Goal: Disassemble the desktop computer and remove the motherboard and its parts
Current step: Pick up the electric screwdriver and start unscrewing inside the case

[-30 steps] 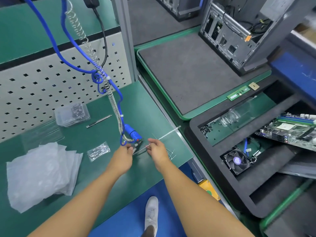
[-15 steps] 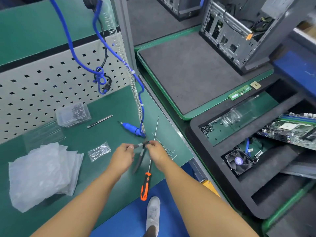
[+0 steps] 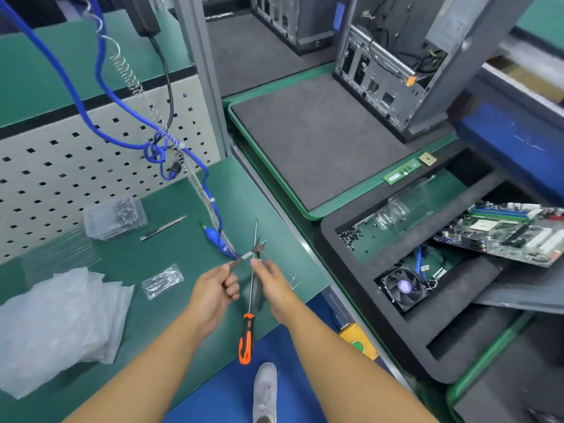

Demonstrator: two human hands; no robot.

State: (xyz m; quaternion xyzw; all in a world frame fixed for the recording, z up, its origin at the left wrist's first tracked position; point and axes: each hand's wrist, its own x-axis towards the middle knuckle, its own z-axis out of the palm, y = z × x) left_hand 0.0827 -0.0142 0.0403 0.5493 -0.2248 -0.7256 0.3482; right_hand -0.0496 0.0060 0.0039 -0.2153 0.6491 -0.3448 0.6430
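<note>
With the left hand (image 3: pixel 213 288) pinching a small grey tool (image 3: pixel 241 260) and the right hand (image 3: pixel 273 285) gripping the orange-handled screwdriver (image 3: pixel 246 340) and cutters (image 3: pixel 258 248) over the bench's (image 3: pixel 158 257) front edge, the person had best separate them before going to the motherboard (image 3: pixel 503 236), tilted in the foam tray (image 3: pixel 328 239) beyond the right edge.

Bright, even; wide-angle warp, slight blur
</note>
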